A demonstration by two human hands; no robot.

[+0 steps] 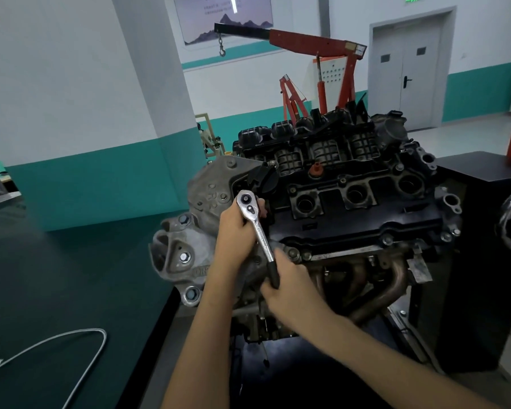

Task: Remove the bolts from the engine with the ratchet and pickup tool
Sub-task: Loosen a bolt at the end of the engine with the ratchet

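Ratchet point(261, 234) axis is what counts here. Its head sits at the near left corner of the engine point(351, 202), beside the grey end casing, and the handle slants down toward you and slightly right. Your left hand point(236, 228) curls round the head to steady it. Your right hand point(292, 290) grips the black handle end, so the swing should be its job. The bolt beneath is hidden. What looks like the pickup tool point(101, 331) lies well apart on the tabletop point(42, 276), on your left side.
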